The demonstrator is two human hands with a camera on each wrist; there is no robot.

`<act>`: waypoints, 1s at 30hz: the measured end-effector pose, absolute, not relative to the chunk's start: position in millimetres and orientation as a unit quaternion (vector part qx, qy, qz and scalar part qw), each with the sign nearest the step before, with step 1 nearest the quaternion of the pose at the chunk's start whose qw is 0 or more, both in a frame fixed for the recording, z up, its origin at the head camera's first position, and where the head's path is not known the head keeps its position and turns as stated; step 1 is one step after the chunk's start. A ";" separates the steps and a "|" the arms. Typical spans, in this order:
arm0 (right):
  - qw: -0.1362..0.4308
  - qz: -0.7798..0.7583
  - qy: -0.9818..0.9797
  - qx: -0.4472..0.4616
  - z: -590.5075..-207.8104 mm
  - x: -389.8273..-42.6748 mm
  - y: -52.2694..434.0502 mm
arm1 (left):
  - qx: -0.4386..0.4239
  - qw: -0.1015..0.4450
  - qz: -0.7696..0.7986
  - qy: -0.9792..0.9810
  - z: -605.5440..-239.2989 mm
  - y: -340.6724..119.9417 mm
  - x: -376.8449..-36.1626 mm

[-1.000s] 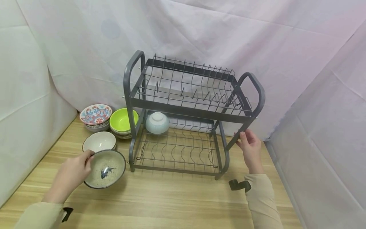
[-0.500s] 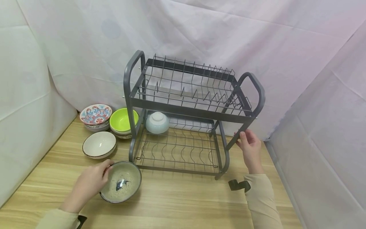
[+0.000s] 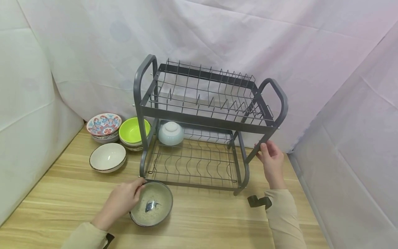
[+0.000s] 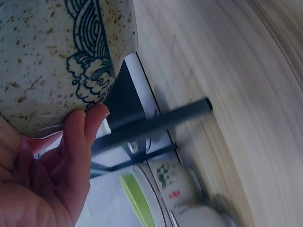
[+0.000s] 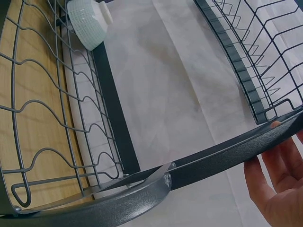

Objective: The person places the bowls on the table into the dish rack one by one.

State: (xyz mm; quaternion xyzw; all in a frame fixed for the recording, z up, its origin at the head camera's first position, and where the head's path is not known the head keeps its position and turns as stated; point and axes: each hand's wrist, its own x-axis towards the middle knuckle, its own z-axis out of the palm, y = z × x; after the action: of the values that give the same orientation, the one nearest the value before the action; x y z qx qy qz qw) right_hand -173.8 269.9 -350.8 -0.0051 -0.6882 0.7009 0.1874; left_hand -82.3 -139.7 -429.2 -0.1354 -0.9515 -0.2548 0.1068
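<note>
My left hand pinches the rim of a speckled beige bowl with a dark edge and a blue fish inside. The bowl is held mouth up just in front of the rack's lower left corner. In the left wrist view, thumb and fingers grip the bowl, whose outside bears a blue wave pattern. My right hand holds the right-hand post of the two-tier dark grey dish rack. A pale blue bowl sits upside down at the back left of the lower tier.
Left of the rack, a white bowl stands on the wooden table. Behind it are a stack topped by a red-and-blue patterned bowl and one topped by a green bowl. White cloth hangs around the back and sides.
My left hand has carried the fish bowl rightward and nearer, away from the white bowl to the front of the rack. My right hand stays on the post.
</note>
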 end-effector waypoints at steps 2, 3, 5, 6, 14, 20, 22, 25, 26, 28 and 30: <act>0.189 0.702 -0.686 -0.006 -351.4 -174.0 269.9 | -0.134 0.092 -0.262 -0.951 -429.0 -134.7 -82.9; 0.190 0.702 -0.687 -0.006 -351.7 -174.1 269.9 | -0.134 0.087 -0.265 -0.951 -428.9 -132.3 -83.3; 0.188 0.702 -0.687 -0.010 -352.2 -174.3 269.9 | -0.136 0.083 -0.266 -0.951 -429.6 -127.6 -84.4; 0.187 0.701 -0.688 -0.012 -352.3 -174.4 270.0 | -0.139 0.081 -0.267 -0.950 -429.9 -125.4 -84.9; 0.252 0.554 -0.793 0.003 -351.3 -158.7 259.1 | -0.155 0.080 -0.272 -0.946 -432.2 -107.2 -91.0; 0.443 0.332 -0.810 0.193 -358.4 -132.3 223.7 | -0.159 0.071 -0.285 -0.943 -433.0 -93.7 -97.2; 0.460 0.301 -0.789 0.277 -362.3 -124.8 207.8 | -0.163 0.061 -0.290 -0.941 -433.1 -89.3 -98.9; 0.437 0.263 -0.768 0.387 -368.9 -112.5 185.1 | -0.169 0.051 -0.303 -0.937 -433.1 -83.2 -101.1; 0.419 0.253 -0.764 0.420 -371.2 -107.8 178.4 | -0.171 0.049 -0.306 -0.935 -433.0 -81.4 -101.6; 0.378 0.223 -0.765 0.471 -376.3 -97.9 166.9 | -0.173 0.045 -0.309 -0.934 -433.0 -78.3 -103.4; 0.324 0.181 -0.782 0.501 -382.3 -86.7 158.8 | -0.172 0.041 -0.311 -0.934 -432.2 -75.5 -104.4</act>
State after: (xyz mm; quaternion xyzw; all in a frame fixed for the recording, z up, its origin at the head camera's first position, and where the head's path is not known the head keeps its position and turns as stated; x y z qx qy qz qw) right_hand -86.7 158.8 -382.3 0.5008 -0.7819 0.1809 0.3242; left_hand -104.4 -75.5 -432.2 -0.1715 -0.9339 -0.3110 0.0413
